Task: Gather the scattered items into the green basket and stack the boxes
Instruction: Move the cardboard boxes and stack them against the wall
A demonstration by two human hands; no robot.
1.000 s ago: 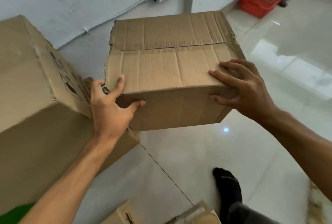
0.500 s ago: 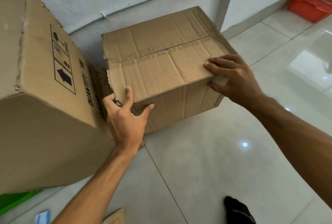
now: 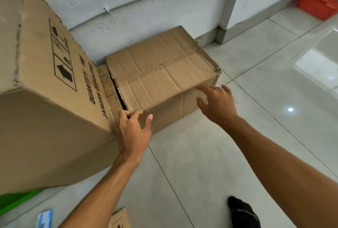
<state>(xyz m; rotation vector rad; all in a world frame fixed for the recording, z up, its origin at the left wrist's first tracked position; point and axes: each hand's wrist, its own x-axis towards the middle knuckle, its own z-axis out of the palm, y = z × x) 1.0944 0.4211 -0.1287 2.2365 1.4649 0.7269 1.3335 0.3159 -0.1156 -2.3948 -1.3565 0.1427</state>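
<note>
A small cardboard box (image 3: 161,74) sits on the floor against the wall, right of a large printed cardboard box (image 3: 42,89). My left hand (image 3: 134,129) grips the small box's near left corner, fingers on the edge and thumb on the front face. My right hand (image 3: 217,103) hovers just off the box's near right corner with fingers spread, holding nothing. A strip of the green basket (image 3: 16,200) shows at the lower left, partly hidden under the large box.
A red basket (image 3: 320,1) stands far right by the wall. A blue-white packet (image 3: 43,218) and a small cardboard item (image 3: 119,218) lie on the tiled floor near the bottom edge. My socked foot (image 3: 243,213) is at the lower right. A socket strip hangs on the wall.
The small box went down from mid-air onto the floor beside the large box. My right hand has let go of it and pulled back; my left hand stays on its corner.
</note>
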